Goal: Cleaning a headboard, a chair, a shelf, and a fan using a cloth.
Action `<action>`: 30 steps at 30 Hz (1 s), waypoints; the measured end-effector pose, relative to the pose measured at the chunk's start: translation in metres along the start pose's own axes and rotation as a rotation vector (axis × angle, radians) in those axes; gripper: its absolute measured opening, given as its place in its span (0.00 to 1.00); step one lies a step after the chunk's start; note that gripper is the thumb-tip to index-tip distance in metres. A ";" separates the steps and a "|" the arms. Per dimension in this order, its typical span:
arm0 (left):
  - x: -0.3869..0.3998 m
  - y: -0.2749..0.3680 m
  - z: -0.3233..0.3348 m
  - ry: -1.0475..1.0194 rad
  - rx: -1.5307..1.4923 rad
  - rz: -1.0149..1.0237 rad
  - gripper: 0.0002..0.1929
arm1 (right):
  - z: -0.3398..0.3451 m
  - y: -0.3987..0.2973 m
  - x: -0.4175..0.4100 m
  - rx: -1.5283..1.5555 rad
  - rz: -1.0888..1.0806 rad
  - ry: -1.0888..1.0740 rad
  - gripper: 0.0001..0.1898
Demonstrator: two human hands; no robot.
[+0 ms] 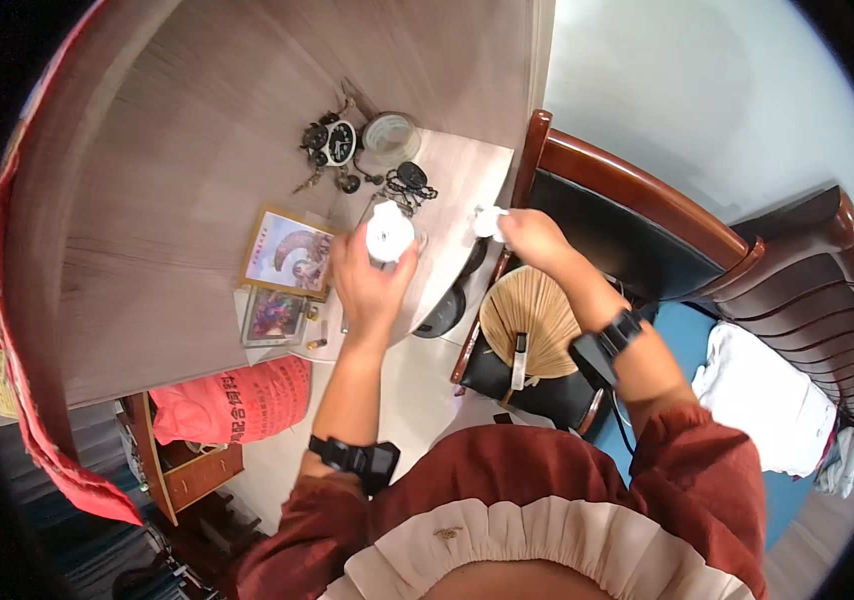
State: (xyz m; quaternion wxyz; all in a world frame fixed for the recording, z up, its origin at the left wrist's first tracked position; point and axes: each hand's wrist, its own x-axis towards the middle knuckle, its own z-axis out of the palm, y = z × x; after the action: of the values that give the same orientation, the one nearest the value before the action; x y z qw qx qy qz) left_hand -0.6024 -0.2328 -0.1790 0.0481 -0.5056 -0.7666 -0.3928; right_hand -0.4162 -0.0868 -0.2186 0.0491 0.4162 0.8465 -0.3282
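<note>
My left hand (373,279) is closed around a white-topped container (389,232) above the small curved tabletop (464,169); its lower part is mostly hidden by my fingers and looks clear. Off the table's right edge, my right hand (535,234) grips a small white object (488,223), blurred, perhaps a cap. Beyond my left hand lie a black beaded string (413,178), a roll of clear tape (391,139) and a small black-and-white clock (340,142). Beside its fingers stands a gold-framed picture (289,253), with a second framed picture (274,317) nearer me.
A palm-leaf fan (530,319) rests on a black-seated wooden chair (479,375) at the right. White folded cloth (764,397) lies on a blue surface (678,337). A red printed sack (235,405) sits below the table at the left. Wood-grain panels rise behind the tabletop.
</note>
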 end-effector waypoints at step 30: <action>0.081 0.022 0.149 -0.087 0.104 -0.036 0.37 | 0.071 0.110 -0.201 2.207 0.014 0.070 0.22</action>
State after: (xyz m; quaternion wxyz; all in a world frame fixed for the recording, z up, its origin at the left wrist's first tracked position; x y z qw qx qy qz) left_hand -0.5752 -0.0718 -0.2309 0.0338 -0.5054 -0.7961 -0.3311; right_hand -0.2183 -0.2163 -0.2592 -0.3714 0.2453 0.0871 -0.8912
